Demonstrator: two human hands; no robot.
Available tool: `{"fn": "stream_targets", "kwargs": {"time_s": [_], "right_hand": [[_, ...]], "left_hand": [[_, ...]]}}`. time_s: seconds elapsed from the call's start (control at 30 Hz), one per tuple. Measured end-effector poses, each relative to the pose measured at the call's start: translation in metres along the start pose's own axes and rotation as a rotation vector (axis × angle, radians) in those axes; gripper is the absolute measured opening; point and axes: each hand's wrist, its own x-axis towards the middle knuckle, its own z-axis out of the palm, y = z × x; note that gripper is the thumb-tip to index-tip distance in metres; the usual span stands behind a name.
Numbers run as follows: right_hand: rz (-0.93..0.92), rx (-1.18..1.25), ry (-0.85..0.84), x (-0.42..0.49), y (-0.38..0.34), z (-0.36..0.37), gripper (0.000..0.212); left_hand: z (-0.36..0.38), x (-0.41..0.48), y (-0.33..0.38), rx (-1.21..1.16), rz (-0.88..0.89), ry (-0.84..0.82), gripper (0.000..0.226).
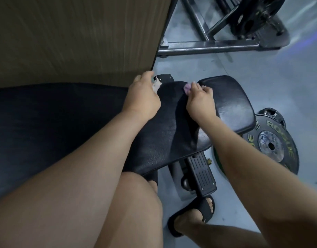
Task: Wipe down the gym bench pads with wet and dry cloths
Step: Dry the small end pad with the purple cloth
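Over a grey gym floor lay the bench pad (172,126). At its far edge the right hand (198,102) pinched a purple cloth (187,87) and the left hand (141,99) gripped a pale cloth (156,86). Both cloths were probably limp and best held bunched.

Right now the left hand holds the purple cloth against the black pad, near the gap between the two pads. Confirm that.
Wrong hand. The right hand holds the purple cloth, not the left hand, which seems to grip a pale cloth at the pad's far edge. The head view shows this. The rest stands: the purple cloth is against the black pad, near the gap.
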Motion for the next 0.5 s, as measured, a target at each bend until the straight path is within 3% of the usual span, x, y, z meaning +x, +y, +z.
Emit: {"fn": "stream_targets", "kwargs": {"time_s": [0.1, 0.2, 0.27, 0.4, 0.5], "right_hand": [[-0.035, 0.070, -0.009, 0.002, -0.017, -0.002, 0.054], [-0.320, 0.143, 0.014, -0.052, -0.038, -0.009, 0.039], [-0.437, 0.175, 0.013, -0.063, -0.032, -0.011, 0.047], [-0.284, 0.087, -0.035, -0.006, -0.017, -0.008, 0.036], [-0.222, 0.191, -0.013, -0.005, -0.062, -0.019, 0.035]], "left_hand": [[-0.002, 0.004, -0.005, 0.044, -0.029, 0.026, 0.044], [-0.007, 0.008, -0.011, 0.005, -0.097, 0.103, 0.038], [-0.009, 0.010, -0.013, -0.014, -0.120, 0.146, 0.036], [-0.013, 0.007, -0.017, -0.035, -0.127, 0.177, 0.036], [-0.017, 0.006, -0.022, -0.022, -0.143, 0.200, 0.036]]}}
